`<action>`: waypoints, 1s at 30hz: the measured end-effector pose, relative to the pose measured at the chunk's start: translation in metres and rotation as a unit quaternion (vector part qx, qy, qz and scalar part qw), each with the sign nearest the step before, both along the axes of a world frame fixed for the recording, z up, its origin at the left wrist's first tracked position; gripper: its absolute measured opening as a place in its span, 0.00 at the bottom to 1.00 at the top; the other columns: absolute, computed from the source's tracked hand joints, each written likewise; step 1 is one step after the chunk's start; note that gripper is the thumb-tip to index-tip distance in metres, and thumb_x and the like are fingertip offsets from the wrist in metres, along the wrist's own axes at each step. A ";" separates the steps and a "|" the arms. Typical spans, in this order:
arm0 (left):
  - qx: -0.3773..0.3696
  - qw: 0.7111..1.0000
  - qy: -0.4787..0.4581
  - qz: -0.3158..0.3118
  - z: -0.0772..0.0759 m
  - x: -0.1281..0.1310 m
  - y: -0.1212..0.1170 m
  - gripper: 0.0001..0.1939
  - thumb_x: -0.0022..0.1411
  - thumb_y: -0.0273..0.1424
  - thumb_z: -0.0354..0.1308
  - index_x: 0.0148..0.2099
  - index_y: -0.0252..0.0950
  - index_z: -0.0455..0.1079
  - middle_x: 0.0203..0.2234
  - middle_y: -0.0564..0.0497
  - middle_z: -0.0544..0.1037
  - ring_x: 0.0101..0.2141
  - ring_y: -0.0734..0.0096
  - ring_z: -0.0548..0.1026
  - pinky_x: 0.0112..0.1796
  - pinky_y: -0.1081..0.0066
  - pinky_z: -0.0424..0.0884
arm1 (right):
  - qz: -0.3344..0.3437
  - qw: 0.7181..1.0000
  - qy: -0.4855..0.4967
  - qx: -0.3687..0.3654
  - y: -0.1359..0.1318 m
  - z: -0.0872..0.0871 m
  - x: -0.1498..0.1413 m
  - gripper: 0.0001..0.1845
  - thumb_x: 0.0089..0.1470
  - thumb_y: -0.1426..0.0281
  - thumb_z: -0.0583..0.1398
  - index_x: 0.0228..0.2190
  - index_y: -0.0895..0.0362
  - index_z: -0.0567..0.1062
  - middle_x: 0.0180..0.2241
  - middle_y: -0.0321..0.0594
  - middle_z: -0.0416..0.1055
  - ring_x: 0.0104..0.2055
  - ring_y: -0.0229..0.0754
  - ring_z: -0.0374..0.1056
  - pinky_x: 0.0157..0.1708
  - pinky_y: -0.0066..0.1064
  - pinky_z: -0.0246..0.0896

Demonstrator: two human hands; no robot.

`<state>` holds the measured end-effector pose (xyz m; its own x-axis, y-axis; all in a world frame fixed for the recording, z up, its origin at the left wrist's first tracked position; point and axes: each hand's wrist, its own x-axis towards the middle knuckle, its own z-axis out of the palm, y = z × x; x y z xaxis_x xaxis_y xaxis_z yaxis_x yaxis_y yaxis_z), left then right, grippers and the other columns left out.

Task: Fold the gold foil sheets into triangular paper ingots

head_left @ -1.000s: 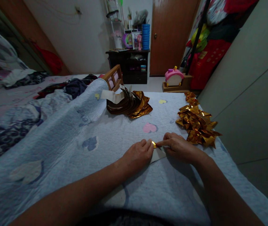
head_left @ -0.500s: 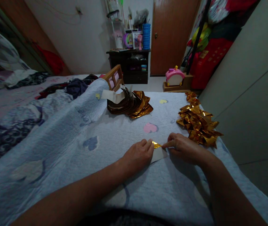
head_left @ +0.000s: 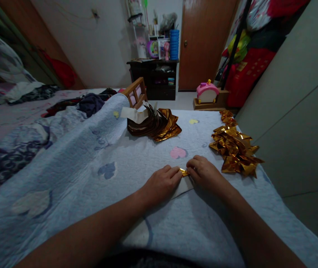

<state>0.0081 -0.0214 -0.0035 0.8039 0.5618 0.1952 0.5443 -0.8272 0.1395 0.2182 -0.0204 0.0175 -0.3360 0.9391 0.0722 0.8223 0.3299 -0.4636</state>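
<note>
A sheet of gold foil paper (head_left: 183, 186), pale side up with a gold folded strip along its far edge, lies on the bedspread. My left hand (head_left: 163, 182) grips its left part, fingers closed at the fold. From the other side my right hand (head_left: 203, 173) pinches the fold, thumb and fingers together, close to the left fingertips. Both hands cover parts of the paper. Farther off lies a fanned stack of gold foil sheets (head_left: 159, 124), one pale sheet sticking out at its left. Right of my right hand is a pile of folded gold foil pieces (head_left: 235, 149).
The light blue bedspread (head_left: 136, 160) with heart patterns is rumpled on the left. A wooden rail (head_left: 136, 91) stands at the far edge, and a pale cabinet (head_left: 295, 123) borders the right side. Beyond are a dark stand (head_left: 153, 80) and a pink toy (head_left: 207, 93).
My right hand has moved left along the fold, nearer my left hand, and its pointing finger has drawn into a pinch. The paper has turned slightly and shows less gold.
</note>
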 end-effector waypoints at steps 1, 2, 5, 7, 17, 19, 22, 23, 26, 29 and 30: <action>-0.011 1.000 -0.014 0.000 -0.001 -0.001 0.001 0.11 0.70 0.24 0.52 0.53 0.32 0.68 0.47 0.43 0.77 0.43 0.59 0.72 0.44 0.61 0.75 | -0.009 1.000 -0.011 -0.003 0.000 -0.004 -0.003 0.07 0.61 0.75 0.57 0.33 0.59 0.77 0.35 0.44 0.70 0.41 0.46 0.65 0.42 0.34 0.58; -0.021 0.999 -0.030 0.005 -0.002 -0.001 0.002 0.11 0.70 0.24 0.52 0.53 0.33 0.68 0.47 0.44 0.77 0.43 0.60 0.72 0.44 0.61 0.75 | -0.015 1.000 -0.020 -0.003 0.000 -0.007 -0.005 0.05 0.60 0.75 0.59 0.33 0.59 0.76 0.35 0.44 0.70 0.41 0.46 0.65 0.42 0.34 0.57; -0.048 0.994 -0.087 0.044 -0.009 -0.003 0.005 0.08 0.70 0.25 0.52 0.50 0.35 0.68 0.45 0.46 0.76 0.44 0.60 0.72 0.46 0.61 0.73 | -0.019 0.999 -0.030 0.001 0.001 -0.013 -0.009 0.03 0.59 0.72 0.61 0.34 0.58 0.75 0.36 0.44 0.70 0.40 0.46 0.64 0.41 0.35 0.56; -0.064 0.987 -0.125 0.075 -0.012 -0.004 0.008 0.09 0.69 0.23 0.52 0.50 0.36 0.67 0.44 0.46 0.75 0.45 0.60 0.71 0.47 0.60 0.73 | -0.018 0.999 -0.031 0.002 0.001 -0.015 -0.010 0.03 0.59 0.71 0.61 0.34 0.58 0.75 0.36 0.43 0.70 0.40 0.46 0.63 0.41 0.35 0.55; -0.171 0.967 -0.161 0.094 -0.006 -0.003 0.017 0.19 0.63 0.25 0.59 0.56 0.34 0.66 0.41 0.46 0.75 0.42 0.60 0.72 0.46 0.60 0.70 | -0.011 0.999 0.045 0.013 0.000 -0.017 -0.013 0.04 0.52 0.77 0.62 0.30 0.57 0.74 0.36 0.42 0.69 0.42 0.47 0.62 0.42 0.36 0.53; -0.203 0.956 -0.184 0.103 -0.002 -0.003 0.018 0.13 0.64 0.27 0.60 0.51 0.36 0.70 0.37 0.48 0.76 0.39 0.63 0.72 0.43 0.63 0.69 | 0.000 0.997 0.078 0.017 0.000 -0.014 -0.014 0.05 0.50 0.79 0.61 0.28 0.57 0.73 0.35 0.41 0.69 0.42 0.46 0.62 0.42 0.36 0.54; -0.264 0.929 -0.231 0.116 0.005 -0.004 0.019 0.04 0.65 0.30 0.59 0.40 0.36 0.74 0.31 0.51 0.75 0.35 0.67 0.73 0.38 0.68 0.67 | 0.009 0.990 0.143 -0.004 0.000 -0.010 -0.016 0.05 0.49 0.78 0.59 0.26 0.56 0.69 0.30 0.37 0.67 0.36 0.42 0.63 0.37 0.32 0.55; -0.278 0.921 -0.247 0.115 0.007 -0.004 0.019 0.05 0.65 0.31 0.60 0.37 0.35 0.74 0.31 0.51 0.75 0.34 0.67 0.73 0.37 0.68 0.67 | 0.008 0.986 0.166 -0.019 -0.001 -0.009 -0.016 0.05 0.50 0.77 0.58 0.26 0.56 0.69 0.28 0.36 0.66 0.33 0.40 0.62 0.34 0.31 0.54; -0.303 0.904 -0.283 0.105 0.011 -0.005 0.019 0.08 0.64 0.33 0.60 0.34 0.35 0.74 0.29 0.52 0.75 0.33 0.69 0.72 0.36 0.70 0.66 | 0.012 0.974 0.219 -0.062 -0.002 -0.005 -0.016 0.02 0.53 0.73 0.57 0.28 0.56 0.69 0.25 0.32 0.65 0.28 0.37 0.60 0.30 0.29 0.53; -0.317 0.891 -0.308 0.101 0.012 -0.005 0.018 0.08 0.64 0.34 0.59 0.34 0.35 0.74 0.28 0.52 0.75 0.32 0.69 0.72 0.36 0.70 0.66 | 0.030 0.968 0.237 -0.069 -0.004 -0.002 -0.016 0.06 0.55 0.71 0.56 0.28 0.56 0.72 0.25 0.33 0.66 0.28 0.38 0.62 0.31 0.30 0.55; -0.324 0.887 -0.314 0.100 0.012 -0.005 0.018 0.09 0.64 0.34 0.59 0.34 0.35 0.74 0.28 0.52 0.75 0.32 0.70 0.72 0.36 0.70 0.66 | 0.035 0.969 0.237 -0.066 -0.004 -0.002 -0.016 0.07 0.56 0.70 0.56 0.27 0.56 0.72 0.25 0.33 0.67 0.29 0.38 0.63 0.31 0.30 0.55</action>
<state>0.0031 -0.0032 0.0086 0.5226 0.8386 0.1538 0.3171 -0.3586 0.8780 0.2021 -0.0242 0.0159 -0.3570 0.9270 0.1148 0.4840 0.2887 -0.8261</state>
